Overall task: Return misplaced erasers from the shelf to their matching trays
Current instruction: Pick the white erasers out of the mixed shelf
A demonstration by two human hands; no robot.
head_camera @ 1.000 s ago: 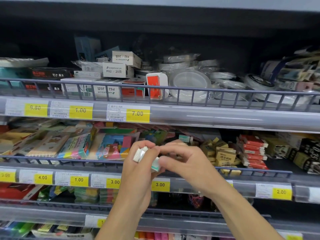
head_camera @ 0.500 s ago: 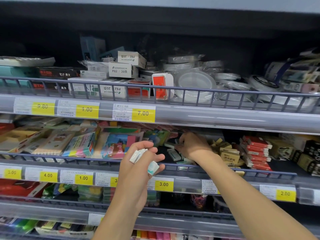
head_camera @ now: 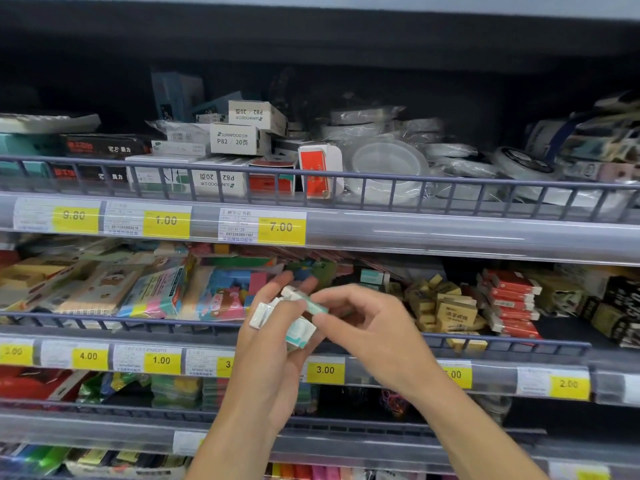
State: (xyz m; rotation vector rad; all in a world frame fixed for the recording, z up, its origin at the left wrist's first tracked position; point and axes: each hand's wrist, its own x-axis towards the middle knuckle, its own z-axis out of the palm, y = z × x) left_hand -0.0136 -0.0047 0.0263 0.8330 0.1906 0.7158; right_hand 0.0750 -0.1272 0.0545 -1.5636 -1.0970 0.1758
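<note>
A: Item held?
B: Left hand (head_camera: 273, 344) clasps a stack of small white-and-teal wrapped erasers (head_camera: 292, 322), in front of the middle wire-railed shelf (head_camera: 502, 344).
A: Other hand?
B: Right hand (head_camera: 374, 327) pinches one teal-sleeved eraser (head_camera: 313, 304) atop that stack

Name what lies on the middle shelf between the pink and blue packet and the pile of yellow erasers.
In the head view, both hands fill most of that stretch: the left hand holds white and teal erasers, the right hand pinches another. Behind them sits a teal eraser on the shelf.
</note>
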